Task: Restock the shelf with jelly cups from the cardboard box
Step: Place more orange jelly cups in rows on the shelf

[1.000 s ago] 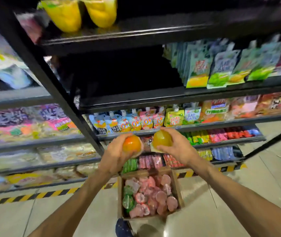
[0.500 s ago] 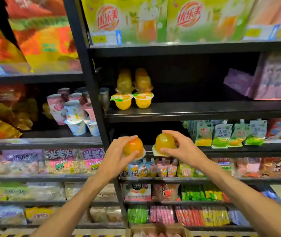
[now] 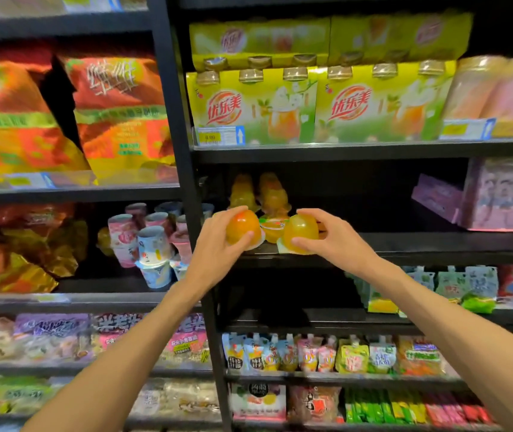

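My left hand point(image 3: 214, 244) grips an orange jelly cup point(image 3: 241, 227), dome up, at the front edge of a black shelf point(image 3: 405, 244). My right hand point(image 3: 331, 236) holds a yellow jelly cup point(image 3: 299, 232) just to the right of it, at the same edge. Behind them on that shelf stand stacked yellow jelly cups point(image 3: 269, 194), partly hidden by the two held cups. The cardboard box is out of view.
A black upright post point(image 3: 183, 169) stands just left of my left hand. Purple packs point(image 3: 498, 194) fill the shelf's right end. Green drink multipacks point(image 3: 320, 104) sit on the shelf above, pouches point(image 3: 451, 285) below, drink cups point(image 3: 152, 241) in the left bay.
Both hands have risen with their jelly cups from above the box to the shelf's front edge. The view has tilted up and the box has dropped out of sight.
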{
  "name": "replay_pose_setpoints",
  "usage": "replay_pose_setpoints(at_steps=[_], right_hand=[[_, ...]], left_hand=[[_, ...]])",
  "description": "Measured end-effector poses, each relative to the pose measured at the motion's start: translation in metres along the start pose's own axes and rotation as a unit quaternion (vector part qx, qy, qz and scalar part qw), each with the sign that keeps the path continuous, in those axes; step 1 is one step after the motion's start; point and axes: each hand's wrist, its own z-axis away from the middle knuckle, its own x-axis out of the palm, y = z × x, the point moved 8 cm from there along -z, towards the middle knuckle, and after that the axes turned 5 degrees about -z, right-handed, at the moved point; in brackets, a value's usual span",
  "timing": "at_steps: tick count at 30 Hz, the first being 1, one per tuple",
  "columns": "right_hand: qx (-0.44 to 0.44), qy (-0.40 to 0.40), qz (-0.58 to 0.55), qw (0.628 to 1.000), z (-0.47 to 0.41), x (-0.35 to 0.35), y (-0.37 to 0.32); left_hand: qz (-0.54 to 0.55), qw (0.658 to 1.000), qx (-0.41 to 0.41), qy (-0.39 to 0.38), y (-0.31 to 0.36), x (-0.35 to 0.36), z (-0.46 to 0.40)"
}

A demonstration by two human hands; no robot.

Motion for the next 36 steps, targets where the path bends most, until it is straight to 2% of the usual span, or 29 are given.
replay_pose_setpoints(at_steps=[9,19,36], right_hand=[[0.016,0.056,0.033,0.998,-0.049,-0.012,0.012],[0.033,0.071,0.059,0.995,-0.083,-0.002,0.02],[0.109,0.07,0.139,0.982,-0.12,0.048,0.034]], left_hand=[[-0.026,0.997,-0.069,-0.026,-0.026,0.024,-0.072],[-0.058,0.988,-0.124,-0.067,-0.074,0.051,-0.086],[-0.073,0.989,-0.091,-0.086,-0.081,0.054,-0.087]])
